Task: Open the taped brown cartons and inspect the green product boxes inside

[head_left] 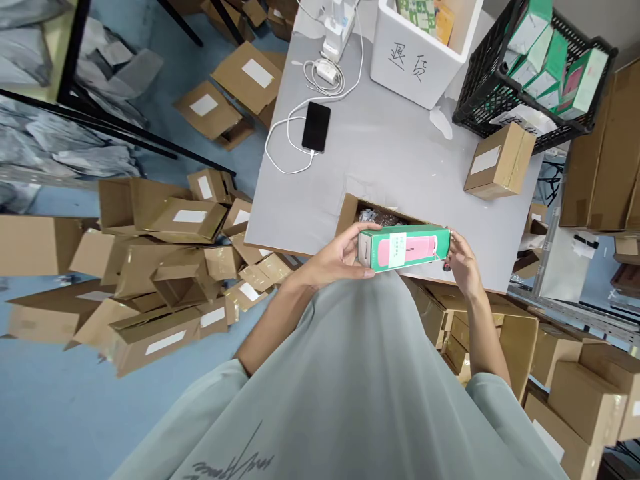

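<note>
Between my two hands is a long green and white product box (423, 251) with a pink bottle-like picture and a pale label on its side. My left hand (345, 257) grips its left end, thumb below and fingers above. At the other end, the fingers of my right hand (463, 263) close on the box's right edge. Just behind it on the table, an open cardboard box (348, 213) shows crumpled clear wrap inside. The green box hides part of that carton.
On the grey table (390, 157) lie a black phone (316, 127) with a white cable, a white bin (420, 70), a small closed carton (500, 162) and a black crate (467, 100) of green boxes. Many cartons (165, 340) cover the floor at left; more stand at right.
</note>
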A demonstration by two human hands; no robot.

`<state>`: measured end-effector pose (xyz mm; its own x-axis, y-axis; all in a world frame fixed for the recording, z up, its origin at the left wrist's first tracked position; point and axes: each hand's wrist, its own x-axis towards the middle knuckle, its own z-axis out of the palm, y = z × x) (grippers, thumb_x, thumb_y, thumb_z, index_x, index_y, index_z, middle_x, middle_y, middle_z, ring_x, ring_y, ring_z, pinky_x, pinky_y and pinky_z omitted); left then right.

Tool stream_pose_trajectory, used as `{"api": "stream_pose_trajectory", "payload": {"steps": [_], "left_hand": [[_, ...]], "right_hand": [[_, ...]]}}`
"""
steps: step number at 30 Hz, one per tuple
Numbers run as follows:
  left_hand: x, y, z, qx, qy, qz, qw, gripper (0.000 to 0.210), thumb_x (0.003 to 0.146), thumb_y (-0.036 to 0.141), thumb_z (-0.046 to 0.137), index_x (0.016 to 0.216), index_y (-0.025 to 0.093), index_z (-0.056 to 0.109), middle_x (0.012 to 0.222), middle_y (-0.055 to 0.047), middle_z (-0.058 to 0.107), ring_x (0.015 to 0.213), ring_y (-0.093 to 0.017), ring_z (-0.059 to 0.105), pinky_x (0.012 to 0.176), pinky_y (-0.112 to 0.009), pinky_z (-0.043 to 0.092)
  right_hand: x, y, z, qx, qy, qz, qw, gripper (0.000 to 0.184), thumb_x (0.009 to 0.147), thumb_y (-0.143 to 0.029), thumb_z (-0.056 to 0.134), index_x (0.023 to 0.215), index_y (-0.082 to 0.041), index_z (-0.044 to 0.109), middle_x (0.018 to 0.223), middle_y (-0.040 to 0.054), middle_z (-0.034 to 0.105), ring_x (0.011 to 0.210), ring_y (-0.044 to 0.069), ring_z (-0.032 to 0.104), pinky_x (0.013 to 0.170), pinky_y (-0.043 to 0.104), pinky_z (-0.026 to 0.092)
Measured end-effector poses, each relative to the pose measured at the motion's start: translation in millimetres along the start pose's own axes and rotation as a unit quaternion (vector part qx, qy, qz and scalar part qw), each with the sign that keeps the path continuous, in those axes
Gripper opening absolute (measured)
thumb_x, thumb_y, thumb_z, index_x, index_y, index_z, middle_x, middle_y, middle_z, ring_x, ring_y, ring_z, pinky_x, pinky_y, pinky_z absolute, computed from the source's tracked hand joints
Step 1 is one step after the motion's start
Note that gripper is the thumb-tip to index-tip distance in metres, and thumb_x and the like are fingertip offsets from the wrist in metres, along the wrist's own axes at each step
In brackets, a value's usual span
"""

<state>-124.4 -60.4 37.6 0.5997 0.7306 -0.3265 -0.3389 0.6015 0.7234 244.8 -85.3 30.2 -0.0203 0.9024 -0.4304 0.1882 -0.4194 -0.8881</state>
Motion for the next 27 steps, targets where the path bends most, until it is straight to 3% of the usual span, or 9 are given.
{"api": "stream_pose_trajectory", "payload": {"steps": [5,10,15,20,24,27], "left_hand": [[3.4,-1.8,-3.0,-0.011,0.006,-0.011,1.000,0.090,0.073,0.025,0.103,0.153,0.032,0.061,0.152,-0.013,0.066,0.133,-0.033,0.068,0.102,-0.045,0.065],[5.3,-2.4,-12.4,0.002,0.018,-0.028,0.999,0.085,0.075,0.024,0.102,0.151,0.031,0.063,0.142,-0.010,0.071,0.124,-0.029,0.072,0.104,-0.040,0.063],[8.6,-6.2,-23.1,-0.008,0.006,-0.038,0.999,0.085,0.075,0.021,0.101,0.151,0.031,0.063,0.137,-0.009,0.071,0.113,-0.024,0.073,0.100,-0.036,0.063],[12.9,-11.7,-29.4,-0.016,0.008,-0.043,0.999,0.086,0.071,0.025,0.103,0.148,0.030,0.065,0.138,-0.010,0.072,0.115,-0.026,0.073,0.096,-0.034,0.063],[16.4,-13.4,-24.9,-0.021,0.014,-0.049,0.998,0.086,0.071,0.025,0.103,0.148,0.030,0.064,0.143,-0.011,0.071,0.122,-0.028,0.073,0.100,-0.036,0.063],[18.7,-15.1,-19.4,-0.034,0.009,-0.050,0.998,0.086,0.071,0.026,0.103,0.147,0.031,0.064,0.146,-0.011,0.071,0.130,-0.031,0.072,0.106,-0.039,0.062]], "right_hand": [[4.1,5.9,14.4,0.074,0.016,0.025,0.997,0.081,0.090,-0.075,0.080,0.161,-0.039,0.065,0.174,0.0067,0.059,0.155,0.035,0.060,0.115,0.052,0.061],[9.0,11.2,26.7,0.061,-0.007,0.035,0.998,0.093,0.089,-0.082,0.075,0.167,-0.034,0.059,0.173,0.0116,0.060,0.146,0.033,0.067,0.108,0.047,0.063],[4.6,4.1,26.4,0.022,-0.008,0.033,0.999,0.090,0.093,-0.082,0.069,0.167,-0.031,0.061,0.166,0.0121,0.067,0.145,0.033,0.068,0.109,0.044,0.062],[-1.0,-2.7,20.9,0.068,0.010,0.043,0.997,0.083,0.094,-0.071,0.073,0.166,-0.032,0.062,0.164,0.0094,0.069,0.144,0.032,0.068,0.111,0.045,0.062],[-5.7,-4.3,20.5,0.054,0.016,0.035,0.998,0.079,0.100,-0.071,0.070,0.169,-0.033,0.060,0.172,0.0076,0.062,0.154,0.032,0.062,0.123,0.050,0.056],[-11.1,-5.3,28.3,0.004,0.020,0.019,1.000,0.082,0.105,-0.083,0.057,0.171,-0.035,0.058,0.176,0.0057,0.058,0.167,0.029,0.050,0.138,0.051,0.042]]}}
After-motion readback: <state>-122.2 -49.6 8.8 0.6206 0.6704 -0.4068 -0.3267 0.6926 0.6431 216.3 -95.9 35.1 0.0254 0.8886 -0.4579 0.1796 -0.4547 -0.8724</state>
